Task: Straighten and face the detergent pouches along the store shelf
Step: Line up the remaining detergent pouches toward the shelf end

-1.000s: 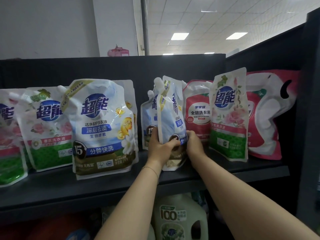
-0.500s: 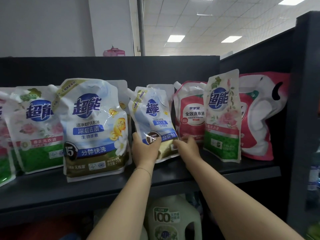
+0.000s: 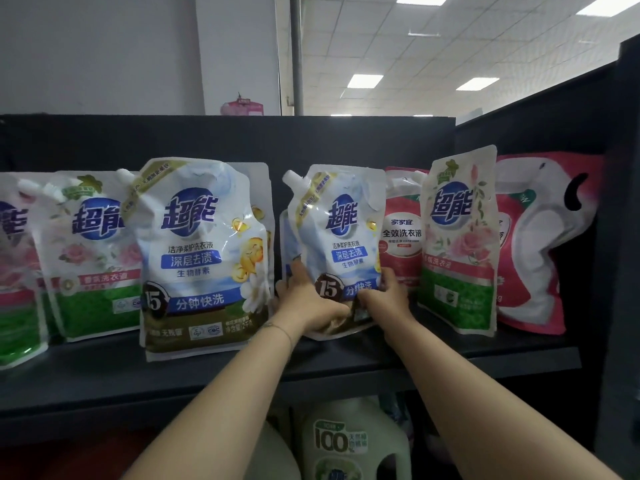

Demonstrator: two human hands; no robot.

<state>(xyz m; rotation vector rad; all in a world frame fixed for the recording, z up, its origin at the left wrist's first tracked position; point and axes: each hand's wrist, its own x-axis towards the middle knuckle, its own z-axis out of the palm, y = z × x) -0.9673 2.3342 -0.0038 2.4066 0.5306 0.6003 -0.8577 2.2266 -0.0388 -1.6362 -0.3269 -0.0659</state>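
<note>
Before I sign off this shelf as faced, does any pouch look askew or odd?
Yes. The pink pouch at the far right slumps, crumpled, its label unreadable. The green rose pouch beside it stands angled, overlapping the red pouch. The blue pouch gripped by the left hand and right hand leans slightly left.

Shelf: dark shelf board (image 3: 104, 379), with detergent pouches standing in a row along it.
Far left: pink-and-green pouch (image 3: 14, 271), cut off by the frame edge.
Next: left rose-print pouch (image 3: 93, 258), facing front.
Left of centre: large blue-and-white pouch (image 3: 204, 258), set forward and overlapping the left rose-print pouch.
Centre: smaller blue-and-white pouch (image 3: 343, 237), facing front.
Right: red pouch (image 3: 401, 237), right rose-print pouch (image 3: 460, 244), then pink-and-white pouch (image 3: 540, 244) at the end.
</note>
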